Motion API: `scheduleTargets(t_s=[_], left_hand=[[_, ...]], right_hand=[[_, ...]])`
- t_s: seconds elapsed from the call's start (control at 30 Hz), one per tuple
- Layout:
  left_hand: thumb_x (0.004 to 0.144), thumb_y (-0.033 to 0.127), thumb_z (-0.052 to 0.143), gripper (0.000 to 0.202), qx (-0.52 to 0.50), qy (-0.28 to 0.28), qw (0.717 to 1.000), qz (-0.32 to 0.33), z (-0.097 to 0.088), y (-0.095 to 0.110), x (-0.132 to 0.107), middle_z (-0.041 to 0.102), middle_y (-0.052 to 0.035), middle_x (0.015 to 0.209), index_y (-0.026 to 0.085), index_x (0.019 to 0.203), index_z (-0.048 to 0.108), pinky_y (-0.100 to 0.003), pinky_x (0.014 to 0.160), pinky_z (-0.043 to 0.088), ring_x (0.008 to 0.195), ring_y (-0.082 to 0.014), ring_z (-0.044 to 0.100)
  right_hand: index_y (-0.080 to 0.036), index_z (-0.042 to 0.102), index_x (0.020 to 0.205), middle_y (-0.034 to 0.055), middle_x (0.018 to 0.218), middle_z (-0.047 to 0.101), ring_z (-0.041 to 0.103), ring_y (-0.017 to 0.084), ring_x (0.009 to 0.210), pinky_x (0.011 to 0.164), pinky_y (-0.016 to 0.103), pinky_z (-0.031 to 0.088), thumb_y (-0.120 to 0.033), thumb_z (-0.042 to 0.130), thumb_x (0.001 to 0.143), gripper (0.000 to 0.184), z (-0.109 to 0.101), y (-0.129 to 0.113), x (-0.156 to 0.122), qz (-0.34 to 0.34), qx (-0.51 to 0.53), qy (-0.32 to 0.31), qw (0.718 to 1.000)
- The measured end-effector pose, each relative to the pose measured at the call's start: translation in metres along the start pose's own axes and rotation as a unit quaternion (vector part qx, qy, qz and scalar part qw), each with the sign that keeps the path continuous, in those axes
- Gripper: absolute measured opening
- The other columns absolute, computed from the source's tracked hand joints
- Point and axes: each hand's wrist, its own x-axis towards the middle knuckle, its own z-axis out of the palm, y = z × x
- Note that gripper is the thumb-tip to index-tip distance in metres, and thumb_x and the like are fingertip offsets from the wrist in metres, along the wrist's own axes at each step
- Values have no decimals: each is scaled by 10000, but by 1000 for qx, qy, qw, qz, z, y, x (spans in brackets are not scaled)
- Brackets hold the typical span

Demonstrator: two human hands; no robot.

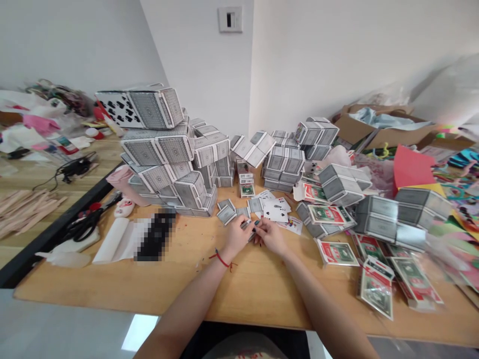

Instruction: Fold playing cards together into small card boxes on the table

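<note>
My left hand (238, 238) and my right hand (271, 237) meet over the middle of the wooden table. Both have their fingers closed on a small grey-backed playing card (252, 235), mostly covered by the fingers; whether it is one card or several, I cannot tell. Just beyond lie loose playing cards (276, 210), some face up with a two of spades on top. Folded grey card pieces (226, 211) rest to the left of these. A short stack of card boxes (247, 185) stands farther back, between the block structures.
A tall stack of blocks made of cards (157, 149) rises at left, with lower card blocks (284, 162) at right. Red-and-green card boxes (339, 253) lie along the right side. Scissors (84, 224) and a white roll (112, 239) are at left.
</note>
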Motion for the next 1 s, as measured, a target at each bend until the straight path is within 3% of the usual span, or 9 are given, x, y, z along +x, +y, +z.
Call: scheduleTargets(t_s=[0.17,0.27,0.43,0.53,0.67,0.77,0.9,1.0], left_hand=[[709,321,537,240,-50,-5,998,-35,3,0,2,449,38,515,159,542,479,-205,519,323,531,-88,409],[696,352,552,229,-99,-30,992,-72,3,-1,7,492,25,552,152,587,526,-206,525,347,556,-96,442],[626,311,629,278,-178,12,980,-83,1,-5,15,593,-33,798,152,841,552,-233,632,414,703,-123,538],[632,285,622,206,-169,-2,982,-80,3,-10,14,581,-12,712,147,759,539,-230,613,412,650,-113,530],[677,265,559,142,-111,8,990,-82,1,-15,15,521,26,565,149,608,513,-215,549,374,547,-97,480],[665,237,558,130,-65,-24,996,-59,-10,-15,18,505,34,532,149,576,523,-209,523,343,517,-90,446],[650,200,564,61,-13,-99,995,-15,-21,-14,19,531,26,560,153,611,572,-207,529,336,545,-96,448],[683,214,538,80,-47,-84,995,-22,-19,-13,18,578,0,654,152,695,586,-219,572,379,606,-111,494]], right_hand=[[-209,437,633,-62,404,501,485,109,353,372,212,358,-321,535,709,167,2,-1,-2,-41,-16,30,999],[-205,439,640,-60,407,500,475,106,346,373,215,360,-353,545,707,193,0,-3,-1,-39,0,32,999],[-216,388,692,-36,524,567,591,147,473,478,271,471,-424,596,666,295,-8,-3,6,-16,128,91,987],[-223,368,704,-31,582,570,615,163,536,513,291,489,-427,605,659,317,-10,-1,7,-13,173,98,980],[-215,384,683,-25,607,547,594,159,563,500,291,484,-424,601,662,301,-10,1,6,-10,102,73,992],[-199,467,731,-13,641,555,557,140,566,540,285,470,-397,601,665,248,-12,-1,5,-45,9,70,997],[-185,543,820,16,731,584,538,135,622,575,258,432,-390,540,713,232,-14,-5,6,-80,-19,83,993],[-180,551,796,-17,610,542,489,109,525,500,224,386,-376,541,711,214,-13,-7,4,-70,-4,70,995]])
